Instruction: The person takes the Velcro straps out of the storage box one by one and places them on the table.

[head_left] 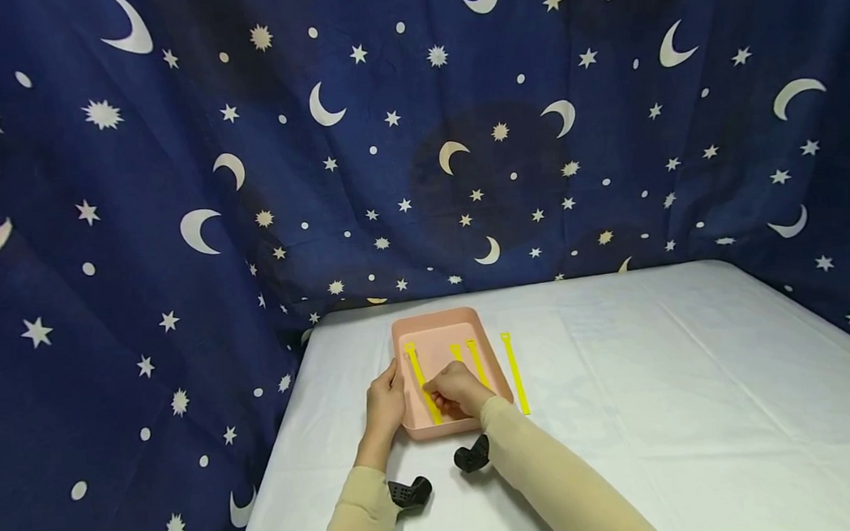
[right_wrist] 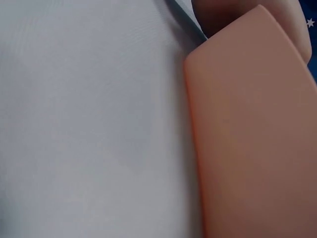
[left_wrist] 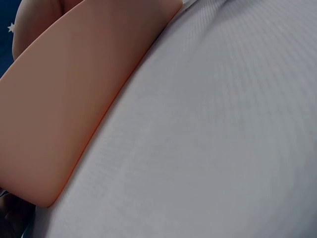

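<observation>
A shallow pink tray (head_left: 443,320) stands on the white-covered table. My left hand (head_left: 385,402) holds the tray's left side; how the fingers lie is partly hidden. My right hand (head_left: 458,389) reaches into the tray from the front right. Its curled fingers pinch the leftmost yellow strap (head_left: 415,363), a flat cable strap with a slotted head, lying lengthwise. Two more yellow straps (head_left: 478,360) lie to the right in the tray, partly hidden by the right hand. Both wrist views mostly show the outer tray wall (left_wrist: 74,89) (right_wrist: 257,134).
Outside the tray, just to its right, another yellow strap (head_left: 515,374) lies on the white tablecloth (head_left: 696,403). Black wrist devices (head_left: 411,494) hang below both forearms. A dark blue curtain (head_left: 419,176) with moons and stars hangs behind and beside the table.
</observation>
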The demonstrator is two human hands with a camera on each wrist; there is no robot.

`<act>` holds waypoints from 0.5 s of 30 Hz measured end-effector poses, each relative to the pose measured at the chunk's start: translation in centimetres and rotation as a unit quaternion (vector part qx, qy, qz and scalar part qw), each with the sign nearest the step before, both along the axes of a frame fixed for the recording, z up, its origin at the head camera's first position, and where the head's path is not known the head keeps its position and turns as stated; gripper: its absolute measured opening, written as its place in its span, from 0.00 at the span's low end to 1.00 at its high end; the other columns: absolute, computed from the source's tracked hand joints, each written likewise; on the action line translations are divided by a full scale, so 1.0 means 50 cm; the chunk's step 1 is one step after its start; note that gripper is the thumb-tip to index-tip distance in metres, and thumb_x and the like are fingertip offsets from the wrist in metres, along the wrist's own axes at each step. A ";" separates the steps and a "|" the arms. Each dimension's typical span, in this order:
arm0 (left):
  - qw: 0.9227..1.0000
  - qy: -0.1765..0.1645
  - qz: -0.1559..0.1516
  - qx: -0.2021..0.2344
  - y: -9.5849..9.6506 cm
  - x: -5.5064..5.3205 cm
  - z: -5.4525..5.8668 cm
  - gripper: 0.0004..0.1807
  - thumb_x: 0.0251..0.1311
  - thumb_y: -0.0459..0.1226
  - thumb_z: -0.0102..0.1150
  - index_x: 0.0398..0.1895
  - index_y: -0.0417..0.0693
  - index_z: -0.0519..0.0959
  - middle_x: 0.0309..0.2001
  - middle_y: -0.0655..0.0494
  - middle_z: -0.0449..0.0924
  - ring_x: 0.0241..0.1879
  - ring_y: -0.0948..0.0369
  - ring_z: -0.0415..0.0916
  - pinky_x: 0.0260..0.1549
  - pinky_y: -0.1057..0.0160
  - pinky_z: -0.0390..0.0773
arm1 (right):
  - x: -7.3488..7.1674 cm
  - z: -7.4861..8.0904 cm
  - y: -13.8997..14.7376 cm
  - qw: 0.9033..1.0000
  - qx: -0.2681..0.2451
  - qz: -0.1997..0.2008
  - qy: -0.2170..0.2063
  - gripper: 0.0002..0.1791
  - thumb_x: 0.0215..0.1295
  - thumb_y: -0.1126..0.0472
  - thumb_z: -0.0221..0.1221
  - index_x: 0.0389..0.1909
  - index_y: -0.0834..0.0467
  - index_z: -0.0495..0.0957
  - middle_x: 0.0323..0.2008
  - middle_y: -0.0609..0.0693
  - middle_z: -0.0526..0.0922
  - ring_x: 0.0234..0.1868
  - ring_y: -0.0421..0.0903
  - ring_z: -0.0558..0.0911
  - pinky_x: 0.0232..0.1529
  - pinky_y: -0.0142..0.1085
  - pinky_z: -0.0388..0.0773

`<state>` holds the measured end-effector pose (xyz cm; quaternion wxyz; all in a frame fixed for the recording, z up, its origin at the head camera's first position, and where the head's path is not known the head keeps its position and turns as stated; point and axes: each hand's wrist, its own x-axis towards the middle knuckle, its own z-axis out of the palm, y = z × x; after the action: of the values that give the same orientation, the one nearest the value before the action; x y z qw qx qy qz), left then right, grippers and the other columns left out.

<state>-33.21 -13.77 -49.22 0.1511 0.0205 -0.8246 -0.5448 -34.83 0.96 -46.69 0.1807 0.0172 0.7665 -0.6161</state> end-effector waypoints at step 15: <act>1.000 -0.021 -0.015 0.011 -0.004 -0.005 -0.003 0.23 0.76 0.36 0.46 0.71 0.38 0.68 0.70 0.42 0.69 0.71 0.44 0.65 0.70 0.45 0.67 | -0.009 0.015 0.020 1.000 -0.030 -0.007 0.000 0.11 0.67 0.67 0.60 0.23 0.63 0.77 0.14 0.46 0.71 0.14 0.36 0.66 0.16 0.23 0.63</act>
<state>-33.48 -13.97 -49.37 0.1249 0.0212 -0.8215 -0.5559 -35.27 1.96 -45.95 0.1770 0.0169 0.7478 -0.6397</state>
